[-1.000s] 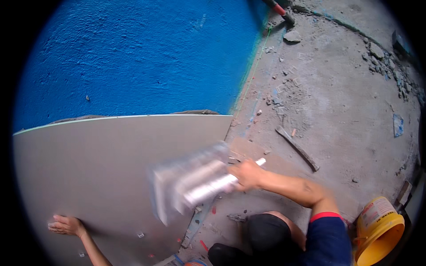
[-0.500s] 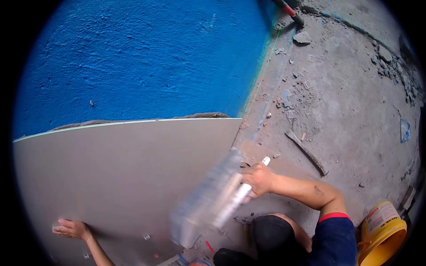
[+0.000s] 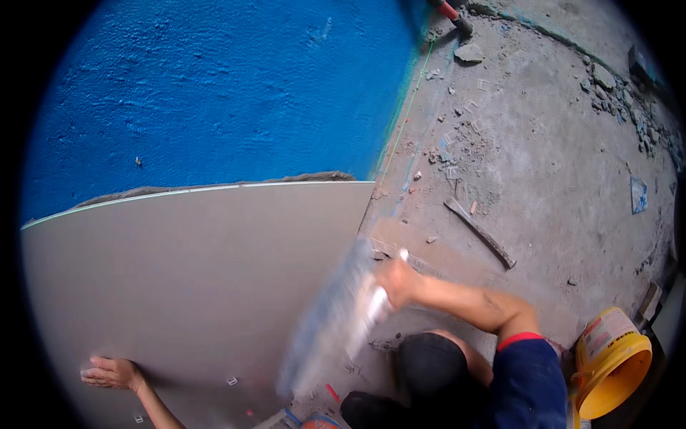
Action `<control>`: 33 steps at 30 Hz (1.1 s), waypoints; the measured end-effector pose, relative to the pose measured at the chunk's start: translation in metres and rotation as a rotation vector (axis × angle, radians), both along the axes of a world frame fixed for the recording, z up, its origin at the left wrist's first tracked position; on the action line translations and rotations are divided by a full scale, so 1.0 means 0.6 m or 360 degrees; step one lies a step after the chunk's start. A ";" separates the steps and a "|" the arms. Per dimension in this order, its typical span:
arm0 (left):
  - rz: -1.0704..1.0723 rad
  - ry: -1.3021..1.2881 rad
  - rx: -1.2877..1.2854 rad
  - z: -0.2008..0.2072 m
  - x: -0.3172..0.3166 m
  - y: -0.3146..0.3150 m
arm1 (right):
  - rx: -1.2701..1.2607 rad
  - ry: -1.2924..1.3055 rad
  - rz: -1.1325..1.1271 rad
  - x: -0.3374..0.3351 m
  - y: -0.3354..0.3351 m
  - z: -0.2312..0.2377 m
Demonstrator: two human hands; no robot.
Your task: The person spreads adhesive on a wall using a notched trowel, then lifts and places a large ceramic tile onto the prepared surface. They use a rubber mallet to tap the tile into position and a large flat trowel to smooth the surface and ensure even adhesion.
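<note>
A large grey-brown tile (image 3: 207,279) stands against the lower part of the blue wall (image 3: 236,93). Grey mortar (image 3: 318,176) shows behind its top edge. My left hand (image 3: 112,373) lies flat on the tile's face at the lower left, fingers stretched out. In my right hand (image 3: 399,280) is a wide trowel, held by its pale handle. The trowel's blade (image 3: 321,322) is smeared by motion and overlaps the tile's right side; I cannot tell whether it touches the tile. Small clear plastic clips (image 3: 232,381) sit low on the tile's face.
A yellow bucket (image 3: 607,357) lies tipped at the lower right. On the dusty floor (image 3: 550,164) are a dark bar (image 3: 480,234), a red-and-black tool (image 3: 457,20) and broken rubble (image 3: 632,107). A thin green string (image 3: 409,114) runs beside the wall's base. My dark-clad knee (image 3: 432,368) is below the trowel.
The view has shifted slightly, so the floor and wall appear further left. The trowel's blade has tilted and looks narrower. My left hand stays in place on the tile.
</note>
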State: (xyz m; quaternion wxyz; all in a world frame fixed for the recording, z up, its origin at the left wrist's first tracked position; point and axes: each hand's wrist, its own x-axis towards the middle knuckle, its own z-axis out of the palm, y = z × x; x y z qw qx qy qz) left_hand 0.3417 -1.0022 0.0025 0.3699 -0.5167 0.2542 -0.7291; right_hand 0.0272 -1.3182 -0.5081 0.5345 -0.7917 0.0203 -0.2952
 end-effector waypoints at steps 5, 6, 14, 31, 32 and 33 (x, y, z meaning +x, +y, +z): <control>0.0017 -0.0064 0.0004 0.021 0.001 -0.021 | 0.0061 0.0493 -0.0184 0.141 0.020 -0.067; 0.0139 -0.0073 0.0011 0.021 -0.007 -0.025 | 0.0080 0.0598 -0.0110 0.163 0.020 -0.074; -0.0137 0.0673 -0.0018 -0.003 -0.090 -0.096 | 0.0005 0.0806 0.0026 0.092 -0.001 0.063; -0.0279 0.0886 0.0172 0.048 -0.101 -0.124 | 0.0084 0.0175 -0.0008 0.065 0.002 0.342; -0.0272 0.0881 0.0181 0.048 -0.103 -0.124 | -0.0013 0.0012 0.0009 0.040 0.006 0.341; -0.0308 0.0879 0.0171 0.050 -0.101 -0.124 | -0.0163 -0.0105 0.0041 0.031 0.009 0.340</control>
